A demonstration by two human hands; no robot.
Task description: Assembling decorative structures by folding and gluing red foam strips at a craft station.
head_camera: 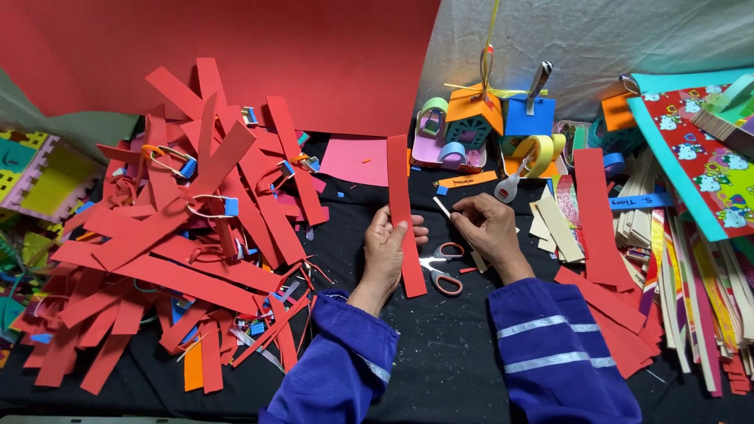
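The left hand (385,251) is pinching a long, light, floppy-looking red foam strip (404,212) at mid-length, while the right hand (491,228) is gripping a small pale sliver (442,207), fingers together.

Black table (455,361), red strips (181,235), scissors (444,267)

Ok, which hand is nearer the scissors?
Left, narrowly. The scissors lie between both hands: the left hand, holding the red strip, sits right beside their blades; the right hand hovers just above the handles.
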